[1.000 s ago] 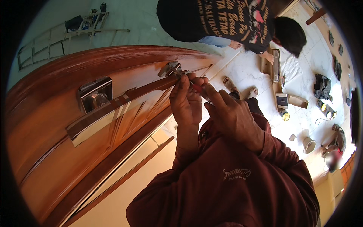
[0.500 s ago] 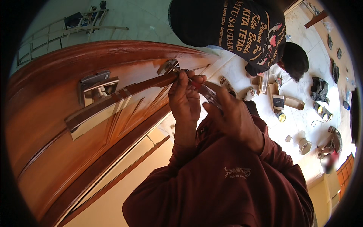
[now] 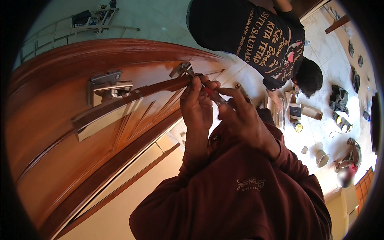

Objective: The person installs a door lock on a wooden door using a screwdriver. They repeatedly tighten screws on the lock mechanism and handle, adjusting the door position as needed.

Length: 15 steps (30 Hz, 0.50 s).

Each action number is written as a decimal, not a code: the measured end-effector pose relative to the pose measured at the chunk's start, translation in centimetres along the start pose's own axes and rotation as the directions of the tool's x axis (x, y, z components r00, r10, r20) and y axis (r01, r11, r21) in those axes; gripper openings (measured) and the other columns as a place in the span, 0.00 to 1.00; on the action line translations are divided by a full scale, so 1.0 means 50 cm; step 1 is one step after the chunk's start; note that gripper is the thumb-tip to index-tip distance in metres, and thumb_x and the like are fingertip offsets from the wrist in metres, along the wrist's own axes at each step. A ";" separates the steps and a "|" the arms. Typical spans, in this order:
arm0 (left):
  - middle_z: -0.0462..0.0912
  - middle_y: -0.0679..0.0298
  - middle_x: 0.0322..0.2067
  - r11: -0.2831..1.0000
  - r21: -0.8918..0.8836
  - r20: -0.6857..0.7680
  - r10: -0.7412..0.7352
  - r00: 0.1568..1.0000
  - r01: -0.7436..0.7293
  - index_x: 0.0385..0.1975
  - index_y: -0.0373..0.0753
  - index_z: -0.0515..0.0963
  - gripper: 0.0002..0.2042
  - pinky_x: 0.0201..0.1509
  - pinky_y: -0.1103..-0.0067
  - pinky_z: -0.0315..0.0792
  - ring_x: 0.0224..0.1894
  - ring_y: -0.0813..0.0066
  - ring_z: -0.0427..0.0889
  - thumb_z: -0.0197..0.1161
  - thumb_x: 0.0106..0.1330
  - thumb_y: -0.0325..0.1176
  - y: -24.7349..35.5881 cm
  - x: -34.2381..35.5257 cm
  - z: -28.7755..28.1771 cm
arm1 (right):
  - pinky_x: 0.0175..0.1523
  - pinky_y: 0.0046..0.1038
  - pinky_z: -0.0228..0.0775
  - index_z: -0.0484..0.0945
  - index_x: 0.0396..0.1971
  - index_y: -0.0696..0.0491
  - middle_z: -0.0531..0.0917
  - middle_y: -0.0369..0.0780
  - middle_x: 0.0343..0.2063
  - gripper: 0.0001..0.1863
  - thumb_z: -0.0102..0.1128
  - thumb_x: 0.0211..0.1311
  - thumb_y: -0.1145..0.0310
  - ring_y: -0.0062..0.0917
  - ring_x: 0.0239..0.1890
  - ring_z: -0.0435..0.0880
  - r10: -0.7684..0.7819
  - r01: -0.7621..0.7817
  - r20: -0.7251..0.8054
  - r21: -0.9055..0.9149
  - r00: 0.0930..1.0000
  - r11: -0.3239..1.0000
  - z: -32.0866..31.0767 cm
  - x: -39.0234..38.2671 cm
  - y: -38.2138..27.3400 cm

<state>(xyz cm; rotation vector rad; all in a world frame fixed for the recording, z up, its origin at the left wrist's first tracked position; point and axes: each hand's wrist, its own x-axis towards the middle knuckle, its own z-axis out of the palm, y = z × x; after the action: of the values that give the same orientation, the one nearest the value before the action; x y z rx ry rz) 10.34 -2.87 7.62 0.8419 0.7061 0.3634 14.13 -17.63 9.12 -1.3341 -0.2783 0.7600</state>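
Note:
My right hand (image 3: 250, 126) is closed around the clear and red handle of a screwdriver (image 3: 212, 93). My left hand (image 3: 197, 105) pinches the front part of the screwdriver, its thumb and fingertips together beside the far metal bracket (image 3: 182, 70) on the brown wooden door (image 3: 52, 108). The screwdriver's tip is too small to make out. A long pull handle (image 3: 108, 117), brown with shiny metal bands and end, runs along the door between that bracket and a nearer metal mount (image 3: 107, 89).
Another person in a black printed shirt (image 3: 256, 36) bends over opened cardboard boxes (image 3: 312, 112) on the pale tiled floor. Several cans (image 3: 297, 127), a black plastic bag (image 3: 339, 98) and a white bucket (image 3: 322, 159) stand beyond. A metal ladder (image 3: 60, 36) lies behind the door.
My right hand's fingers have shifted on the screwdriver handle, while my left hand keeps its pinch. The other person has leaned, and their hand now shows at the boxes. The view has moved slightly.

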 end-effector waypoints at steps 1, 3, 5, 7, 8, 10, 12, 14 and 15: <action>0.85 0.61 0.30 1.000 -0.001 -0.006 -0.001 1.000 0.001 0.40 0.36 0.80 0.12 0.48 0.72 0.78 0.38 0.68 0.85 0.59 0.72 0.40 -0.003 0.003 -0.006 | 0.20 0.24 0.68 0.70 0.56 0.56 0.78 0.42 0.27 0.19 0.53 0.72 0.61 0.21 0.22 0.78 -0.157 0.139 -0.028 -0.324 0.987 0.936 0.000 -0.006 -0.008; 0.85 0.61 0.30 1.000 -0.018 0.008 -0.003 1.000 0.003 0.40 0.36 0.80 0.12 0.47 0.71 0.78 0.38 0.68 0.84 0.59 0.72 0.40 -0.007 -0.015 -0.024 | 0.19 0.23 0.66 0.69 0.57 0.55 0.77 0.41 0.26 0.19 0.52 0.73 0.61 0.20 0.20 0.75 -0.255 0.214 0.002 -0.554 0.967 0.805 0.018 -0.026 0.001; 0.85 0.62 0.30 0.999 -0.046 0.027 -0.025 0.999 0.026 0.40 0.36 0.80 0.12 0.47 0.71 0.79 0.37 0.68 0.85 0.59 0.73 0.40 -0.006 -0.029 -0.034 | 0.17 0.22 0.63 0.69 0.58 0.54 0.77 0.41 0.26 0.19 0.51 0.73 0.61 0.19 0.18 0.73 -0.225 0.199 -0.011 -0.424 0.974 0.884 0.038 -0.040 0.025; 0.85 0.61 0.29 0.994 -0.086 0.055 -0.066 0.996 0.071 0.40 0.34 0.80 0.12 0.48 0.71 0.80 0.36 0.69 0.86 0.59 0.73 0.38 0.000 -0.038 -0.032 | 0.16 0.21 0.60 0.68 0.59 0.54 0.77 0.40 0.25 0.19 0.50 0.74 0.62 0.18 0.15 0.71 0.066 -0.084 0.086 0.230 0.994 0.969 0.034 -0.041 0.042; 0.85 0.61 0.30 0.994 -0.087 0.046 -0.068 0.997 0.072 0.40 0.34 0.80 0.12 0.47 0.71 0.80 0.36 0.68 0.85 0.59 0.73 0.39 0.002 -0.043 -0.032 | 0.16 0.21 0.58 0.68 0.60 0.53 0.77 0.40 0.25 0.19 0.49 0.74 0.62 0.18 0.14 0.70 0.260 -0.381 0.278 0.646 0.925 0.661 0.020 -0.039 0.043; 0.85 0.60 0.30 0.993 -0.088 0.033 -0.071 0.997 0.074 0.39 0.35 0.79 0.13 0.46 0.72 0.80 0.36 0.67 0.85 0.60 0.72 0.40 0.003 -0.050 -0.032 | 0.15 0.20 0.57 0.67 0.60 0.53 0.77 0.40 0.25 0.19 0.49 0.74 0.62 0.17 0.13 0.69 0.319 -0.538 0.443 0.769 0.838 0.345 0.015 -0.039 0.048; 0.84 0.63 0.29 0.999 0.016 0.038 -0.041 0.998 0.040 0.39 0.36 0.80 0.14 0.48 0.70 0.76 0.37 0.68 0.84 0.60 0.72 0.43 0.006 -0.048 -0.034 | 0.15 0.21 0.56 0.67 0.60 0.54 0.77 0.40 0.25 0.19 0.49 0.74 0.62 0.18 0.13 0.68 0.325 -0.537 0.434 0.749 0.840 0.387 0.009 -0.036 0.040; 0.84 0.64 0.29 1.000 0.029 0.025 0.002 1.000 -0.003 0.39 0.37 0.80 0.14 0.47 0.71 0.75 0.37 0.69 0.83 0.59 0.72 0.43 -0.002 -0.041 -0.041 | 0.15 0.21 0.55 0.67 0.59 0.54 0.78 0.41 0.26 0.19 0.49 0.74 0.62 0.18 0.12 0.68 0.329 -0.536 0.427 0.726 0.843 0.431 0.005 -0.033 0.031; 0.85 0.63 0.29 1.000 0.007 0.020 -0.010 1.000 0.010 0.39 0.37 0.80 0.13 0.46 0.72 0.76 0.36 0.69 0.84 0.59 0.72 0.42 -0.004 -0.042 -0.042 | 0.15 0.21 0.55 0.67 0.59 0.54 0.79 0.42 0.26 0.19 0.50 0.74 0.62 0.18 0.12 0.68 0.330 -0.537 0.425 0.712 0.843 0.454 0.007 -0.035 0.027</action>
<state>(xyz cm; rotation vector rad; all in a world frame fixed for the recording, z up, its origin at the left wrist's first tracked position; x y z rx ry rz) 7.36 -2.99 7.38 0.8469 0.6929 0.3433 12.19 -18.43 8.35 -0.3856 0.2682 1.2937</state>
